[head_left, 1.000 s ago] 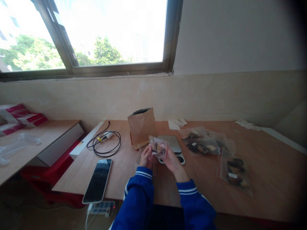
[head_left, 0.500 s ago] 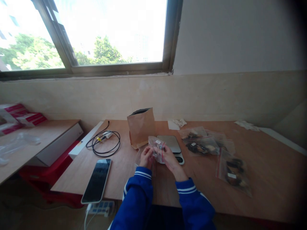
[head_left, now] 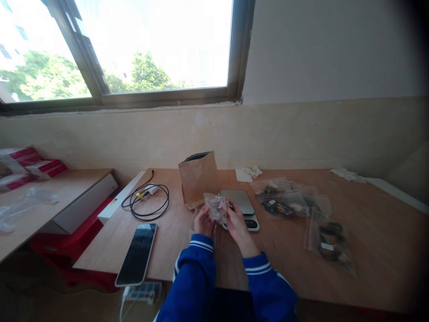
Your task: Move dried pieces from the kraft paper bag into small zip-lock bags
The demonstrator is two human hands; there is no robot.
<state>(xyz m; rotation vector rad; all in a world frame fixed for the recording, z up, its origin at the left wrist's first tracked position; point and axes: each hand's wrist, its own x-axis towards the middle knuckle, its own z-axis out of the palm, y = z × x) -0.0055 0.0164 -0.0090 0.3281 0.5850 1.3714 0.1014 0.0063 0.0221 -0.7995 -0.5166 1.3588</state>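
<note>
Both my hands hold a small clear zip bag (head_left: 217, 208) with dark and pale contents, raised just above the wooden table (head_left: 368, 232). My left hand (head_left: 203, 222) grips its left side, my right hand (head_left: 237, 222) pinches its red-striped right edge. Right behind the bag lies a small kitchen scale (head_left: 241, 203) with a silver plate. A brown paper bag (head_left: 197, 178) stands open behind and to the left of my hands.
Several filled zip bags (head_left: 295, 203) lie to the right, one more (head_left: 330, 246) nearer the front. A phone (head_left: 136, 253) and a coiled black cable (head_left: 147, 199) lie on the left. Crumpled tissue (head_left: 247, 173) sits by the wall. A lower side table (head_left: 50, 197) holds red boxes.
The zip bag has turned from broadside to nearly edge-on and my right hand has moved left, closer to my left hand. Everything else on the table stays put.
</note>
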